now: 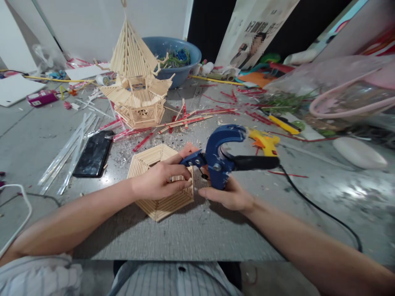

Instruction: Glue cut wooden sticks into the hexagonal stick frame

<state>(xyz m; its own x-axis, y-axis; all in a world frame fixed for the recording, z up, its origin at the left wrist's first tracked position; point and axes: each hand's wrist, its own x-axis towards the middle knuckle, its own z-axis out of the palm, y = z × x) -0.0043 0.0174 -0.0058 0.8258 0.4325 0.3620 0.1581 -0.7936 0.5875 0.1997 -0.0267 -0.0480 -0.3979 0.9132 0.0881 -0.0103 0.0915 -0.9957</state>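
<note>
My right hand (230,195) grips a blue hand cutter (216,160), which has a curved arm and a black handle pointing right. My left hand (165,176) is close beside the cutter's left end, fingers bent and drawn together. A small pale tip shows at its fingertips, but I cannot make out what it is. Under the left hand lies a flat hexagonal panel of thin wooden sticks (157,205), partly covered by the hand. Just behind the cutter rests a yellow hot glue gun (268,144) with a black cord.
A wooden-stick pagoda model (140,102) stands at the back, before a blue basin (185,74). Left lie a black phone (94,154) and clear glue sticks (66,152). Loose sticks (187,121), red strips and a yellow utility knife (284,124) are scattered behind.
</note>
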